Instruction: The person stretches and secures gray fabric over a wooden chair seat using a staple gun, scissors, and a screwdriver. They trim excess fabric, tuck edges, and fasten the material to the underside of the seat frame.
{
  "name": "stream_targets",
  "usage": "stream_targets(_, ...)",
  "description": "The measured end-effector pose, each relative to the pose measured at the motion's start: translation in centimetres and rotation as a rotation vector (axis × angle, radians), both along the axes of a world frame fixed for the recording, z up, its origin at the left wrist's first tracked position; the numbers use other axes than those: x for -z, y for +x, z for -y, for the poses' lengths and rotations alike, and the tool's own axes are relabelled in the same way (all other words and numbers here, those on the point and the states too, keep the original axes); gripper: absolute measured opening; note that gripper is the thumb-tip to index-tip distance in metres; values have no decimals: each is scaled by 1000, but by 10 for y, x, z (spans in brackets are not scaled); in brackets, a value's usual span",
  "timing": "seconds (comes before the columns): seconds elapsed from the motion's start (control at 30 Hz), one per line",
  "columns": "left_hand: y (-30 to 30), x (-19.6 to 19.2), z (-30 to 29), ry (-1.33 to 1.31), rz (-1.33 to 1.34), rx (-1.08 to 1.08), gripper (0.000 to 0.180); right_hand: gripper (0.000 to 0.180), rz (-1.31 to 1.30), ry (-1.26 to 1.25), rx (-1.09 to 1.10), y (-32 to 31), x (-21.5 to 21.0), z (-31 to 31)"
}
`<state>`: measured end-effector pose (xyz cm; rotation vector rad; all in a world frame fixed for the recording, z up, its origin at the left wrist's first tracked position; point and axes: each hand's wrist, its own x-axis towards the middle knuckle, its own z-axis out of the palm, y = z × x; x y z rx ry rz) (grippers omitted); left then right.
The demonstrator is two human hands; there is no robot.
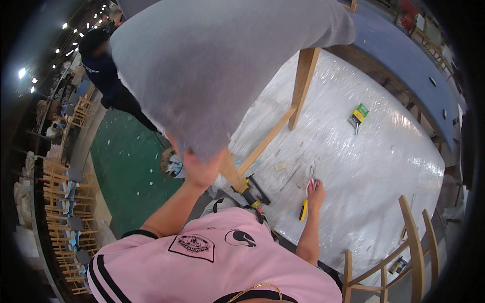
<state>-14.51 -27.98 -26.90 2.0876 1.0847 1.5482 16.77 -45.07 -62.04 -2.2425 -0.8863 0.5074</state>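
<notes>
A chair with a grey fabric-covered seat and light wooden legs stands tilted over the wrapped table. My left hand is closed on the seat's near corner, its fingers partly hidden by the fabric. Over the table, my right hand is closed around a small tool with red-and-white handles and a thin metal tip; its exact kind is unclear. Just below that hand lies a yellow-handled tool. Beside the chair's near leg is a yellow-and-black staple gun.
Clear plastic film covers the table, where a green-and-yellow packet lies. A wooden chair frame stands at lower right. A person in dark clothes is at far left, above a green surface. Stacked chairs line the left.
</notes>
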Motion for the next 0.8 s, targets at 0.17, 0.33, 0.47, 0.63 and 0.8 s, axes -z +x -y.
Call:
stream_targets(0.17, -64, 39, 41, 294, -641, -56, 41, 39, 9, -193, 28, -6, 30, 0)
stream_targets(0.33, -105, 66, 80, 14, -710, -43, 56, 65, -1142, 396, 209, -102, -24, -164)
stream_targets(0.47, -108, 84, 41, 230, -493, -43, 36, 64, -1726, 609, 157, -142, -81, -241)
stream_targets(0.63, -99, 27, -5, 177, 49, -239, 45, 49, -1807, 666, 167, -157, -140, -250)
stream_targets(0.8, -116, -50, -39, -231, 775, 202, 30, 44, -1709, 786, 178, -169, -172, -240)
